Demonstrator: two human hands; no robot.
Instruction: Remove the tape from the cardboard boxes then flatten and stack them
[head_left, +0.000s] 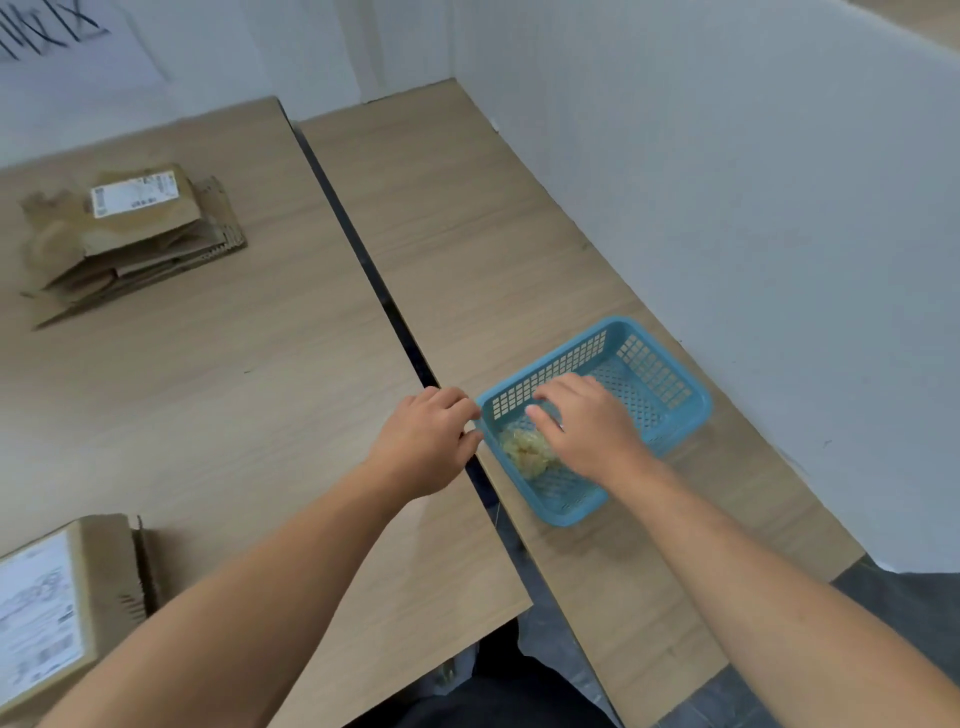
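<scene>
A blue plastic basket (670, 384) sits on the right table and holds a crumpled wad of clear tape (524, 451). My right hand (587, 423) hovers over the basket with fingers spread and relaxed, just above the wad. My left hand (423, 439) sits at the basket's near-left corner with fingers curled toward the rim; whether it pinches anything is unclear. A stack of flattened cardboard boxes (130, 239) lies at the far left. One cardboard box with a white label (62, 608) rests at the near left edge.
Two wooden tables (249, 395) meet along a dark gap (384, 296) running from the back to the front. A white wall (753, 182) borders the right table close behind the basket. Dark trousers show at the bottom.
</scene>
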